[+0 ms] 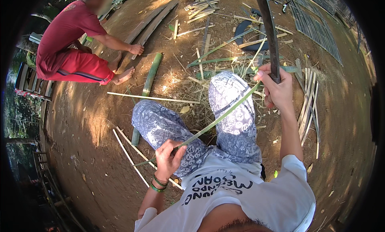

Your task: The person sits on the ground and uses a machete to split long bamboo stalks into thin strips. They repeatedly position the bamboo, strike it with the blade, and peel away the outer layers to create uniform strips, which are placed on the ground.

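Far left, another person in a red shirt and red shorts (68,51) crouches on the dirt ground (92,123), one hand down on some flat bamboo planks (154,19). Just right of their feet a round green bamboo pole (149,81) lies on the ground, with a pale thin split slat (152,98) crossing it.

Moving in toward the middle, the wearer's left hand (168,157) has its grip closed around the lower end of a thin green bamboo strip (218,119), pinching it just above the left knee. Green bands sit on that wrist. A couple of pale bamboo splints (128,151) lie on the ground just beside that hand.

The strip runs up diagonally across the lap, over the blue patterned trousers (236,111), to the right hand (276,89). That hand's grip is wrapped tight round the handle of a long dark curved blade (268,31), which points up and away, and the strip's upper end meets the hand right at the handle.

Behind the knees are scattered green strips and shavings (224,59). Right of the right arm there's a bundle of pale slats (309,103), and a woven bamboo panel (317,27) lies at the top right.
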A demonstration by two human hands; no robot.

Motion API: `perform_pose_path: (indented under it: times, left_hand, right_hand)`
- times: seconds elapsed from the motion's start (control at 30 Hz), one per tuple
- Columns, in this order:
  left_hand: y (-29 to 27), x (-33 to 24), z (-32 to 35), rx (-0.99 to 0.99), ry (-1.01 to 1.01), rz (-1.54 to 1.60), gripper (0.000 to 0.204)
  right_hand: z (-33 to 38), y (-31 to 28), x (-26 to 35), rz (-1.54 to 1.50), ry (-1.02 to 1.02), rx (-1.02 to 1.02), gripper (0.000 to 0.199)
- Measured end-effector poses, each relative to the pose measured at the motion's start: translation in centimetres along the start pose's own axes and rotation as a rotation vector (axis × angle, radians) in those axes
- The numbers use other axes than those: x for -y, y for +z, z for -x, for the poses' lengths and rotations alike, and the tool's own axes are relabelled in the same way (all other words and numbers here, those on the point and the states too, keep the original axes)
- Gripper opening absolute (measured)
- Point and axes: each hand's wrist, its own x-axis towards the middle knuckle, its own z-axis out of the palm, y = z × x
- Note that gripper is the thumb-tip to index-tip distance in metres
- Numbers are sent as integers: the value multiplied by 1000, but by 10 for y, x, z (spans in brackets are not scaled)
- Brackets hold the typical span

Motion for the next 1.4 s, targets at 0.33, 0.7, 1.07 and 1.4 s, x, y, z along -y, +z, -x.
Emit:
perform_pose_path:
  times: [0.33, 0.7, 1.07, 1.4]
  left_hand:
    - [-27, -4, -82, -83, -12, -211, 10]
    - [-21, 14, -125, -203, -145, -142, 18]
    - [-106, 49, -97, -84, -25, -179, 17]
    - [-104, 73, -159, -498, 151, -395, 18]
  right_hand:
    - [-25, -1, 22, -34, -68, -15, 12]
    - [-34, 18, 8, -154, -284, -202, 21]
    - [-73, -17, 17, -312, -422, -234, 32]
    - [-125, 13, 56, 18, -413, -189, 28]
